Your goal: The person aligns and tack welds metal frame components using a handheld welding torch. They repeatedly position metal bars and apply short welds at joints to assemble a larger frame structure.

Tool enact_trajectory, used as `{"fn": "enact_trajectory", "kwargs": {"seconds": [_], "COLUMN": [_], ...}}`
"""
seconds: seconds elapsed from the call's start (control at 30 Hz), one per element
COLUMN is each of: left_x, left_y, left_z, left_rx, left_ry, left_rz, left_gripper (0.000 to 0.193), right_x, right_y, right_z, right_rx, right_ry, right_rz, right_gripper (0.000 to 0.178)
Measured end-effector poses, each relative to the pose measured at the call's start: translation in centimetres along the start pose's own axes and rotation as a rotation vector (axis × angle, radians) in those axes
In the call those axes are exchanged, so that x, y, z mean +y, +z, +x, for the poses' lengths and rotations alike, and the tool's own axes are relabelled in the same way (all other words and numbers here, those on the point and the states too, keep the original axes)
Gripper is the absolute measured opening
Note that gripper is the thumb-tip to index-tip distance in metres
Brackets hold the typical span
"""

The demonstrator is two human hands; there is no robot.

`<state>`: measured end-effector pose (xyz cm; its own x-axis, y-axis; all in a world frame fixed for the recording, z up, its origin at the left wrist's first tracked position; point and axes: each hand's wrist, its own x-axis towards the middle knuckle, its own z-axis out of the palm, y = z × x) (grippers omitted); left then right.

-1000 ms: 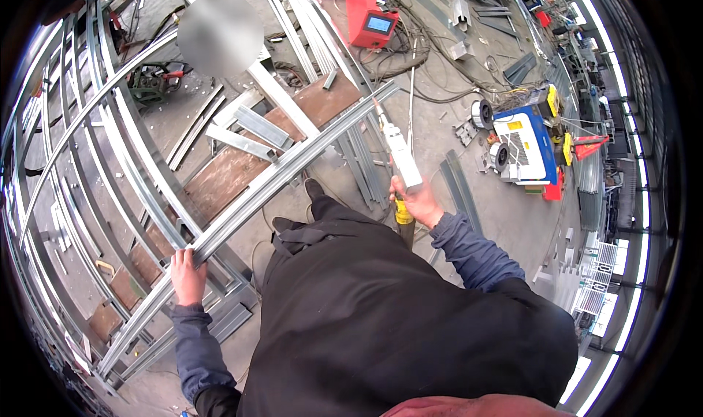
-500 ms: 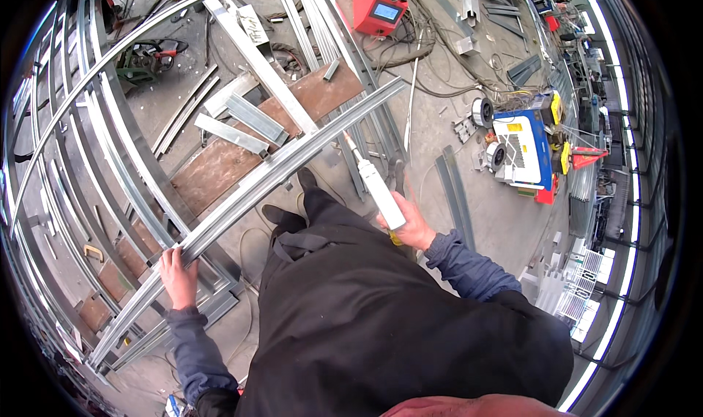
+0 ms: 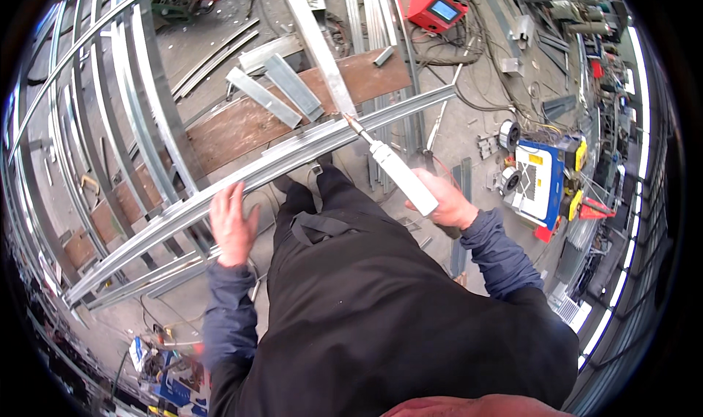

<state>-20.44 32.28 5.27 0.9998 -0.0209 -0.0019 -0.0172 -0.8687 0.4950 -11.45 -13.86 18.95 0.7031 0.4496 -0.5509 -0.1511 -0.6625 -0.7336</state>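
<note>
The frame (image 3: 157, 87) lies left, the rail (image 3: 293, 158) along its near side. Beyond the rail, two offcuts (image 3: 294, 87) rest on the board (image 3: 227, 142), left of the beam (image 3: 315, 43). The torch (image 3: 405, 180) is in the right hand (image 3: 448, 202), left of the machine (image 3: 537, 175).

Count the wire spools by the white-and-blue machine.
2: the upper spool at the upper left of the machine in the picture, the lower spool along its left edge. Others may be hidden.
</note>
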Motion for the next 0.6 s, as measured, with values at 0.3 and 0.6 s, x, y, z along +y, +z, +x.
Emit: {"fn": "enact_trajectory", "kwargs": {"seconds": [0.3,0.6], "left_x": [5.2,4.8], "left_y": [5.5,8.0], "left_z": [5.2,6.0], "left_rx": [0.049,0.079], "left_ry": [0.038,0.039], "left_rz": [0.033,0.019], "left_gripper": [0.066,0.057], "right_x": [-1.4,-0.1], "right_y": [-2.4,-2.2], "right_z": [1.4,1.9], "right_rx": [-0.224,-0.175], "right_ry": [0.019,-0.005], "right_rz": [-0.288,-0.390], "right_gripper": [0.046,0.043]}}
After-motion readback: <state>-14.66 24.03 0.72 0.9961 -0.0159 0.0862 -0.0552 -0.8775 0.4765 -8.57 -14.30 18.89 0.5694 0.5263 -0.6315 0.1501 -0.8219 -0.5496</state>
